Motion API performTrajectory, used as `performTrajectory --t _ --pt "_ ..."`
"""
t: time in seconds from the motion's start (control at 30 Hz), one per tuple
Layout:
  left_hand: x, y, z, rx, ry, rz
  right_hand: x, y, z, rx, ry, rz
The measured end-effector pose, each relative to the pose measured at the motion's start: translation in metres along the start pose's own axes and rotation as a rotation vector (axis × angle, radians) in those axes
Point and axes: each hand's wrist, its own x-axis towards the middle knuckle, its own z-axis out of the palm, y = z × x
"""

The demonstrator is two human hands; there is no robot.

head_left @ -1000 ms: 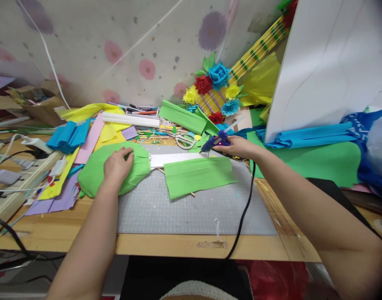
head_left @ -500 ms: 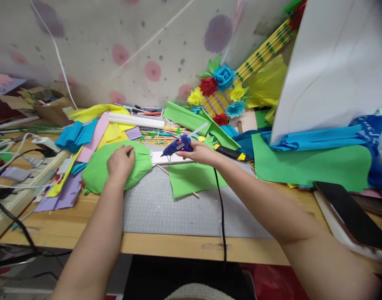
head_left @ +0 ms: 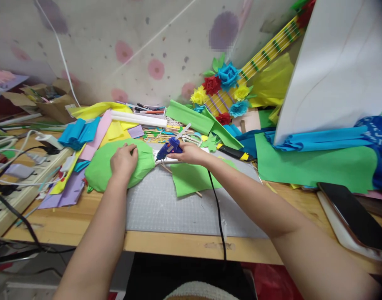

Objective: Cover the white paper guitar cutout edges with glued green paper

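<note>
A rounded shape covered in green crepe paper [head_left: 100, 168] lies at the left of the grey cutting mat. My left hand [head_left: 124, 160] holds it down from above, fingers curled against the paper. A white strip [head_left: 181, 160] runs out from its right end. In my right hand [head_left: 191, 152] is a blue hot glue gun [head_left: 170, 148], its fingers wrapped round the handle. The gun's nozzle points down and left, close to where the white strip meets the green paper; whether it touches cannot be seen. A loose green paper piece [head_left: 191, 181] lies over a thin stick [head_left: 199, 193] below the strip.
A black and yellow utility knife [head_left: 234, 153] lies right of the mat [head_left: 175, 214]. A phone [head_left: 353, 212] rests at the right edge. Power strips with cables [head_left: 28, 187] crowd the left. A paper-flower guitar [head_left: 224, 100] and a white board [head_left: 331, 71] stand behind.
My right hand has moved the glue gun left and slightly down, bringing its nozzle nearer the green shape's right end. My left hand stays on the shape. The view has shifted slightly.
</note>
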Motion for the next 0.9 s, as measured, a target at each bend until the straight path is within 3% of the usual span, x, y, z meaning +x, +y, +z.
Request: performTrajectory --t 0.27,0.9 --pt "-0.002 0.001 -0.001 -0.013 0.0 0.007 0.002 0.004 0.002 -0.029 0.011 -0.004" --pt "0.0 -0.001 0.0 -0.005 -0.013 -0.004 -0.033 0.042 -0.035 -0.109 -0.01 0.145"
